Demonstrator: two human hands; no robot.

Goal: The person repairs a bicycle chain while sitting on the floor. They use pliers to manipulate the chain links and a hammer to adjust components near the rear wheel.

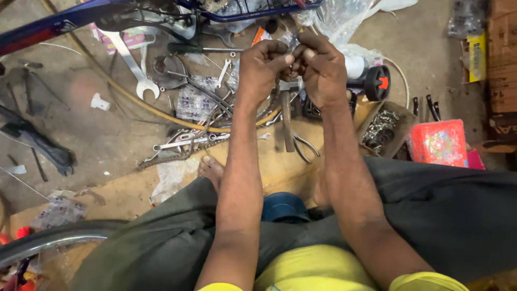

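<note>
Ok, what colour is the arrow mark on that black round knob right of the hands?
Red-orange, on the black knob; seen clearly in the head view.

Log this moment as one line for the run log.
left hand: pinching small part | right hand: pinching same part, fingertips meeting | below: pliers, spanner on floor

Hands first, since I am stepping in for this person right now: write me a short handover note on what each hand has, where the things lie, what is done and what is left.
Left hand: closed, fingertips pinched on a small part, too small to identify.
Right hand: closed, pinching the same spot; the hands touch.
Below them on the floor: pliers, wrenches, a big spanner, a chain, a box of small metal parts.
Done: the small part is picked up.
Left: whatever is being worked between the fingers looks unfinished; the tools lie untouched.
</note>
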